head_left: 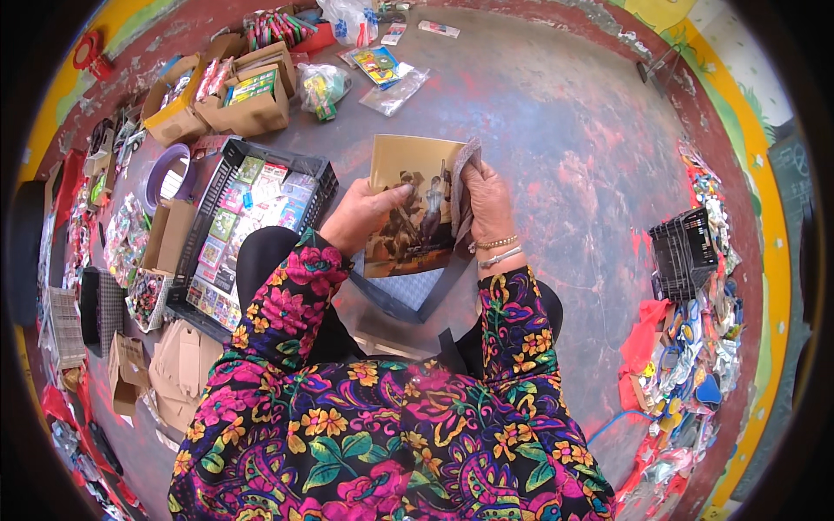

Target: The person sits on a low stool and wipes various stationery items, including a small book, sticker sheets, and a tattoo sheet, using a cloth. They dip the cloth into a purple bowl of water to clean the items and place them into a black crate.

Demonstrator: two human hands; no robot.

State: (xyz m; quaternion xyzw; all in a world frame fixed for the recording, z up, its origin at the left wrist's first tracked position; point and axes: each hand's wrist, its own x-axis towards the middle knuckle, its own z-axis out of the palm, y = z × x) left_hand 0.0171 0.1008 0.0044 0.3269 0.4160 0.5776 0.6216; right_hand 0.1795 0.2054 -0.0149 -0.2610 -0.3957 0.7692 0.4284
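In front of me is a thin brownish picture booklet or sheet [404, 217], printed with dark figures. My left hand [360, 213] grips its left edge, the thumb lying on the printed face. My right hand [491, 200] is closed round a grey-brown cloth [466, 169], which is folded over the right edge of the booklet. Fingers behind the booklet are hidden. Under it, between my knees, sits a dark tray [400, 306] with a pale patterned bottom, partly covered by the booklet.
A black plastic crate [326, 187] of colourful cards and booklets stands left of my knee. Cardboard boxes [261, 113] and plastic bags [323, 87] lie farther off. On the right are a small black crate [682, 252] and a heap of mixed scraps [686, 365] along the wall.
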